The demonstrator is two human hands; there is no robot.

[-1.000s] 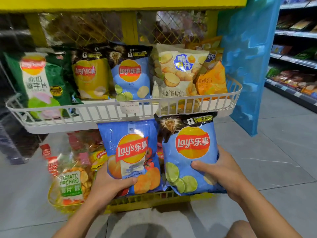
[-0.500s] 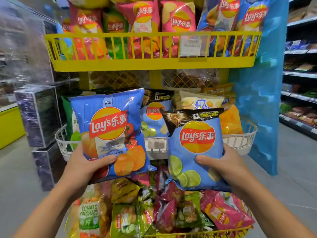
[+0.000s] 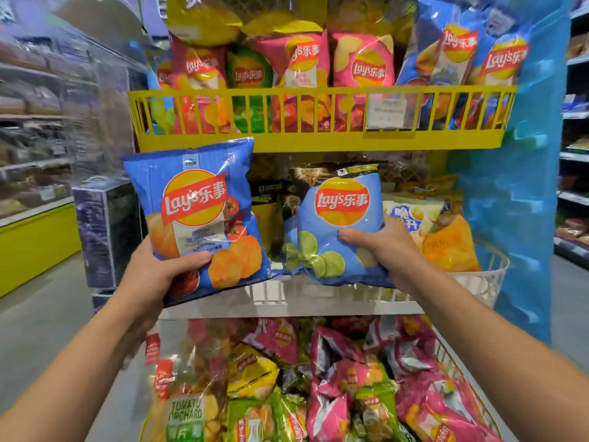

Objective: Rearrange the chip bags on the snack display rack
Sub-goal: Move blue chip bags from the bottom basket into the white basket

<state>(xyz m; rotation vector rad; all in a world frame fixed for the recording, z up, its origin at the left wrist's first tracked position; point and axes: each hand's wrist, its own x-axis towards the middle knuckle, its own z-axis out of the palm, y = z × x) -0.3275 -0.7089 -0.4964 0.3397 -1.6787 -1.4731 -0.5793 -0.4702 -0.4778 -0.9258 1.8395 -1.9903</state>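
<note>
Before the snack display rack, at its white middle basket, the left hand gripped a blue tomato Lay's bag and the right hand a lime Lay's bag.

Two hands, two blue bags held, three rack tiers: yellow, white, bottom.

Bright, even overhead store light, glare on glossy chip bags (left edge blurred, wide-angle bowing).
</note>
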